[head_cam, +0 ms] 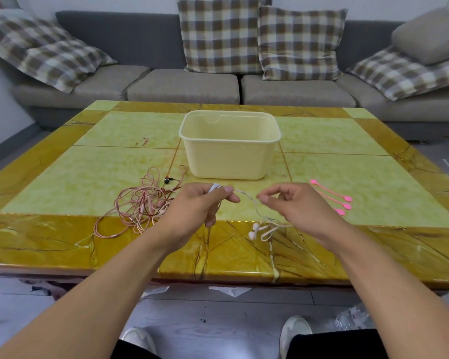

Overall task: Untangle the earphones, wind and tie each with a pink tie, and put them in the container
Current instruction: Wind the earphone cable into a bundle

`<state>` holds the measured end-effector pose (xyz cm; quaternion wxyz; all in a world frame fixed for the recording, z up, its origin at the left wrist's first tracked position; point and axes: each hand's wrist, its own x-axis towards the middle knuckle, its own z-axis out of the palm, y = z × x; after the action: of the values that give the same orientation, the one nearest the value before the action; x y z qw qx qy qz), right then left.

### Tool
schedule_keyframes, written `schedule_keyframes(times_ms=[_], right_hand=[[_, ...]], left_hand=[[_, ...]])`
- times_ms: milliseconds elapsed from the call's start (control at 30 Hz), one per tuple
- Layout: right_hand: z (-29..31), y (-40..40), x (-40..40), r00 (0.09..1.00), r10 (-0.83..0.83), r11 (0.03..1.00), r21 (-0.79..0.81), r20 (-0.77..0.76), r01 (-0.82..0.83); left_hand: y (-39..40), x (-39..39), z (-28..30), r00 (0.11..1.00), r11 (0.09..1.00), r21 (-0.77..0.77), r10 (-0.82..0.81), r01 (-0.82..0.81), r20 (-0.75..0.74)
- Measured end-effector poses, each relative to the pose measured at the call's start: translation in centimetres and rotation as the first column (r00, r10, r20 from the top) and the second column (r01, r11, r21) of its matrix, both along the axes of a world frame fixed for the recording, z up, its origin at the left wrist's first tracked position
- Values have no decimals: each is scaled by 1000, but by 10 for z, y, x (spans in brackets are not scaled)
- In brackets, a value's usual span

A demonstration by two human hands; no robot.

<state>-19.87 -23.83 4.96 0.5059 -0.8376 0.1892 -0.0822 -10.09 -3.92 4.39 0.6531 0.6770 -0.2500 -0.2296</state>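
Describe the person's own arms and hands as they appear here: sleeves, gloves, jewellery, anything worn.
Both forearms are bare from the bottom edge of the picture to the wrists; no sleeve shows. The left hand and right hand wear no gloves, and no ring, watch or bracelet is visible. The nails look short and unpainted. Lower down, dark trousers and pale, scuffed shoes show.

White earphones (pixel 254 203) hang mid-frame, buds dangling; tangled pink earphones (pixel 140 206) lie left; three pink ties (pixel 332 196) right; pale yellow container (pixel 229 161) upright, centre.
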Motion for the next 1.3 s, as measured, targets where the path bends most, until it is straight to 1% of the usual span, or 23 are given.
schedule_keyframes(times_ms=[67,167,233,267,300,367,400,433,467,533,567,633,700,733,767,800,867,900,933,1000,1100,1200,1300], right_hand=[[0,2,-3,985,98,993,-45,-142,-105],[8,8,-6,940,242,968,121,-240,-218],[13,9,-6,946,273,936,276,-172,-220],[14,9,-6,964,244,908,373,-109,-188],[15,8,-5,981,189,859,491,-33,-149],[16,4,-2,994,46,715,692,100,-103],[18,0,-1,990,-19,667,740,137,-90],[19,-4,-1,987,-59,652,755,150,-76],[20,-8,0,987,-70,669,741,141,-58],[15,-14,0,997,-35,780,625,72,-18],[9,-15,0,1000,-2,859,512,6,-2],[-2,-13,-1,985,45,982,186,-169,-13],[-14,-11,0,958,40,991,-111,-283,-74],[-17,-10,1,959,29,969,-226,-281,-96],[-16,-7,2,970,24,952,-291,-240,-95],[-12,-2,3,984,29,958,-275,-174,-77],[-2,9,4,994,84,995,-54,-73,-88],[2,16,5,989,135,988,76,-53,-131],[4,21,5,981,187,973,145,-54,-177],[3,28,6,959,275,949,177,-68,-260],[1,26,6,944,326,917,259,-50,-303],[7,21,7,958,288,932,228,5,-281],[8,18,9,969,220,960,150,110,-235]], left_hand=[[0,-1,4,997,996,-86,18,-24,-71],[0,0,8,978,974,-193,79,-118,-195],[1,4,10,949,945,-250,136,-211,-285],[0,6,9,934,931,-248,188,-268,-303],[1,9,6,917,915,-224,264,-336,-299],[2,14,0,864,868,-161,413,-469,-289],[3,16,-3,837,848,-135,458,-513,-300],[4,18,-6,815,832,-115,488,-542,-313],[5,21,-7,801,822,-100,507,-560,-318],[7,24,-8,800,822,-92,513,-562,-310],[6,24,-6,812,830,-102,498,-548,-305],[4,20,-1,855,867,-128,432,-482,-288],[1,11,6,911,921,-137,323,-365,-258],[-1,5,8,933,945,-132,262,-300,-245],[-2,1,10,950,963,-119,208,-240,-232],[-3,-4,11,962,977,-99,163,-188,-220],[-5,-10,10,976,991,-54,107,-119,-188],[-6,-12,9,981,995,-30,91,-97,-171],[-7,-13,8,984,997,-8,80,-82,-159],[-7,-13,6,985,997,30,70,-66,-157],[-5,-11,4,982,997,67,41,-29,-183],[-3,-12,5,966,990,126,-29,63,-258],[-3,-18,7,898,956,140,-182,256,-402]])
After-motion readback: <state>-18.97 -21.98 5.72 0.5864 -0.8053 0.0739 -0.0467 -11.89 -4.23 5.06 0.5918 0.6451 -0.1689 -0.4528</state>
